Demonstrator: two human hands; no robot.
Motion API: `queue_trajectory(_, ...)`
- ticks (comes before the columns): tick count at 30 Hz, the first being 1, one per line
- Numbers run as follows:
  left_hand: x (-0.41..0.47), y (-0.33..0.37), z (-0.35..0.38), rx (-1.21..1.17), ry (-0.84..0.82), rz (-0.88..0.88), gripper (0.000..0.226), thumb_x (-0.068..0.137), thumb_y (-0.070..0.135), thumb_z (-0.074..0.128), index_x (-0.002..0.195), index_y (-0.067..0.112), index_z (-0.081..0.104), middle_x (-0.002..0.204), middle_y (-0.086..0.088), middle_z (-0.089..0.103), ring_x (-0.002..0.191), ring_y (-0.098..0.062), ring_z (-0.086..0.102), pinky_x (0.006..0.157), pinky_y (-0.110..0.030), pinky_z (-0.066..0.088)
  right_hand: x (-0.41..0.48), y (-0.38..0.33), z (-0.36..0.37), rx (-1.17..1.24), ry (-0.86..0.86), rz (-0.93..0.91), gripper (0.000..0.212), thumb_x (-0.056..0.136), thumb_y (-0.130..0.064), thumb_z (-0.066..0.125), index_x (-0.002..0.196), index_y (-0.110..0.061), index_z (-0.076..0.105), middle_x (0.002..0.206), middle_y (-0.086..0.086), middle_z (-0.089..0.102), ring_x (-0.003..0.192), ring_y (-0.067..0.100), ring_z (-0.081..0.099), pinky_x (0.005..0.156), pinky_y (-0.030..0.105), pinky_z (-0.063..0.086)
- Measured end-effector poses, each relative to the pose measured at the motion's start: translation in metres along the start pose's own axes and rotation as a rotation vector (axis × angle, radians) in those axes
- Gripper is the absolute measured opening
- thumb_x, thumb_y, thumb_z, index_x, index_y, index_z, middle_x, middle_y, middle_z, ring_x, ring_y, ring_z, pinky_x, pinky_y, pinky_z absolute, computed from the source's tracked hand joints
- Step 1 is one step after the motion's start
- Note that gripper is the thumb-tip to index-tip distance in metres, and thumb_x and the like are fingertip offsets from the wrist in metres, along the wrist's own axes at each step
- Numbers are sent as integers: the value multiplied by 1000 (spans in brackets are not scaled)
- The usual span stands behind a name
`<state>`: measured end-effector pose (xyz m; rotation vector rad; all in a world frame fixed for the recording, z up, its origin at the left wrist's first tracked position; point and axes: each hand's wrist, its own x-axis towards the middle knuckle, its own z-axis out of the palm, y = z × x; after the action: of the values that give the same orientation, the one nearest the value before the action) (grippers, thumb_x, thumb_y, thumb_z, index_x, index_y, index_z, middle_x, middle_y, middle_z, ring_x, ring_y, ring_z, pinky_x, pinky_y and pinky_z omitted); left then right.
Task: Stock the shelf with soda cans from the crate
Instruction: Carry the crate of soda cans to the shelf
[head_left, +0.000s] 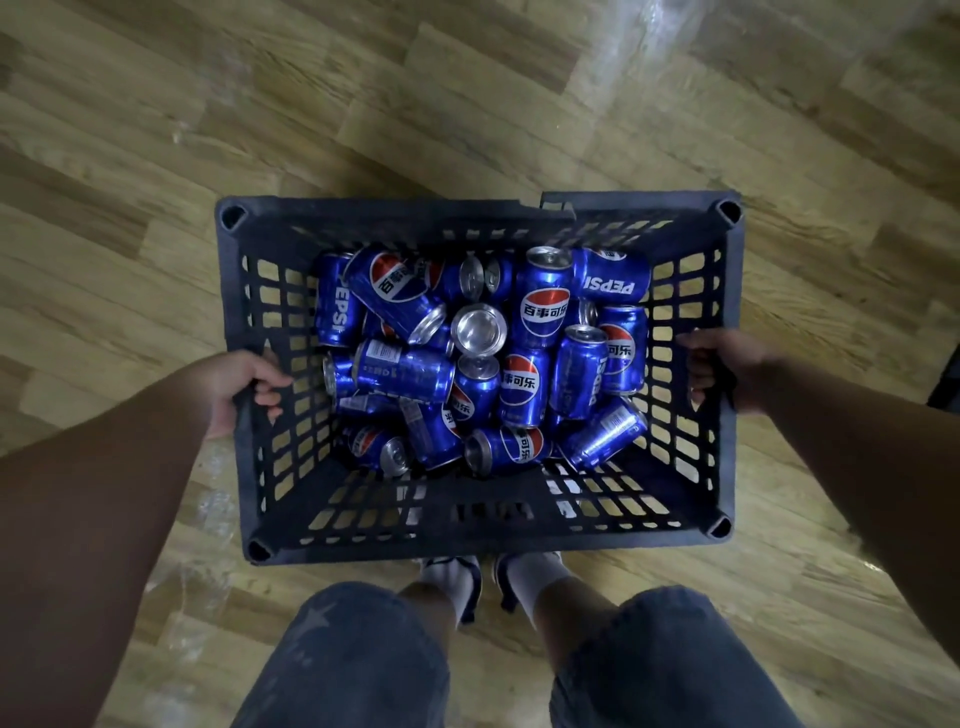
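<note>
The person's left hand (244, 387) hooks its fingers over the left rim of a dark slatted plastic crate (395, 215), and the right hand (719, 366) grasps the right rim likewise, each near the middle of its edge. Shiny blue aluminium soda cans (543, 312) lie jumbled across the crate's bottom from wall to wall, well below the rim. Pale wood-plank floor (156, 156) spreads open beyond the far edge and both side edges, while white-socked feet (530, 577) stand just beside the near edge
</note>
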<state>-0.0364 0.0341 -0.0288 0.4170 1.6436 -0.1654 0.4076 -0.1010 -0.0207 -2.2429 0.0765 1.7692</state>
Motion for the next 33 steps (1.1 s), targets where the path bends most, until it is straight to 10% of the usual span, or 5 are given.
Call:
queue_trajectory(17, -104, 78, -30, 131, -64, -31, 58, 95, 16, 49, 38, 13, 35, 40, -1, 28, 53, -20, 24, 59, -31, 31, -92, -57, -19, 47, -67, 12, 39, 100, -23, 39, 62, -18, 31, 40, -3, 30, 44, 16, 25, 53, 29, 25)
queue_trajectory(33, -202, 275, -39, 153, 20, 6, 43, 90, -10, 41, 59, 18, 29, 39, -1, 27, 48, -20, 26, 58, -31, 33, -145, -267, -66, 41, -126, -54, 39, 100, -22, 37, 62, -19, 29, 41, -1, 28, 35, 14, 27, 49, 29, 22)
